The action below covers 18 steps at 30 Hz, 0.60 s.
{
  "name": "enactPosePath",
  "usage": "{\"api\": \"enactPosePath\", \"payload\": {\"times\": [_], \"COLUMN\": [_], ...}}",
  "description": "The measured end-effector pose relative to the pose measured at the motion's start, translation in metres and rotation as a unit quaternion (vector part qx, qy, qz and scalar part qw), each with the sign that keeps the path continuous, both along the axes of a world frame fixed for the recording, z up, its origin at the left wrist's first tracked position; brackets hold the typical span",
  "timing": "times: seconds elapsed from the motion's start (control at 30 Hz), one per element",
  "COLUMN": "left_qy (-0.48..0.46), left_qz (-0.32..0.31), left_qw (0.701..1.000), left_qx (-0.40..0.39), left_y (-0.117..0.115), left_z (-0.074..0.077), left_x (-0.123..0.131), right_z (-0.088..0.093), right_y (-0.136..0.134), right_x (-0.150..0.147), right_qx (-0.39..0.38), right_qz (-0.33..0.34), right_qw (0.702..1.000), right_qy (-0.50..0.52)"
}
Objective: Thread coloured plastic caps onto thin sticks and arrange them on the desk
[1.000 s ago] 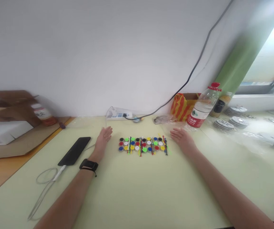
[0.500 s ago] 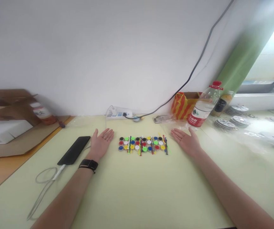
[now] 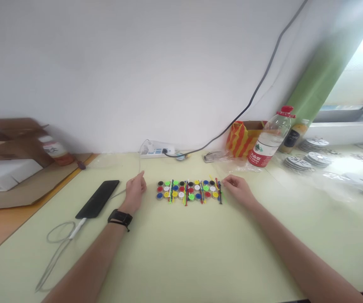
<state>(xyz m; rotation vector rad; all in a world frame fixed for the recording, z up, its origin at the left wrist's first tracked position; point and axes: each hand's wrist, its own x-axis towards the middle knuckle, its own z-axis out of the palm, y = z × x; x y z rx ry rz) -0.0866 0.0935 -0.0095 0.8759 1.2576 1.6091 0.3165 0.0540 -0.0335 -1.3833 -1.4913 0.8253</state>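
Near the middle of the table lie rows of small round discs (image 3: 181, 195) in black, red, white, blue, green and yellow. Between and beside them stand bundles of thin coloured sticks (image 3: 221, 194) with arrow-like ends. My left hand (image 3: 135, 190), with a black band on its wrist, rests left of the discs, fingers curled closed and nothing visible in them. At the right end, my right hand (image 3: 238, 188) has its fingers bent inward, tips close to the last stick bundle. Whether they touch it I cannot tell. No held thing shows there.
A black phone (image 3: 98, 199) with a cable lies left of my left hand. Behind are a power strip (image 3: 153, 153), a striped bag (image 3: 242, 141) and a large water bottle (image 3: 268, 141). Stacked white discs (image 3: 297, 164) sit right; a cardboard box (image 3: 17, 136) stands left.
Both hands were spread with palms up; now their fingers have curled closed. My right hand has moved left to the stick bundle. The discs and sticks look unmoved.
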Motion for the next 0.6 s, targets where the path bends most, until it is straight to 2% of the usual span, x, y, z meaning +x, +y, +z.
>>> {"api": "enactPosePath", "payload": {"times": [0.1, 0.13, 0.2, 0.27, 0.33, 0.43, 0.6], "left_qy": [0.090, 0.157, 0.311, 0.428, 0.509, 0.547, 0.509], "left_qz": [-0.001, -0.002, 0.004, 0.011, -0.039, -0.103, -0.172], "left_qw": [0.996, 0.987, 0.945, 0.888, 0.834, 0.789, 0.795], "left_qx": [0.025, 0.046, 0.104, 0.164, 0.207, 0.262, 0.280], "left_y": [-0.009, -0.013, -0.024, -0.037, -0.049, -0.062, -0.070], "left_z": [0.007, 0.010, 0.017, 0.023, 0.026, 0.025, 0.013], "left_x": [0.005, 0.008, 0.017, 0.029, 0.041, 0.057, 0.069], "right_z": [0.001, 0.001, -0.001, -0.001, -0.001, -0.001, -0.002], "right_y": [-0.006, -0.007, -0.008, -0.008, -0.008, -0.007, -0.005], "right_x": [-0.011, -0.014, -0.017, -0.019, -0.020, -0.021, -0.020], "right_qx": [0.041, 0.047, 0.052, 0.053, 0.053, 0.053, 0.043], "right_qz": [0.001, 0.001, -0.003, -0.003, -0.002, -0.004, -0.009], "right_qw": [0.994, 0.992, 0.987, 0.984, 0.981, 0.980, 0.980], "right_qy": [-0.098, -0.119, -0.150, -0.171, -0.185, -0.194, -0.196]}}
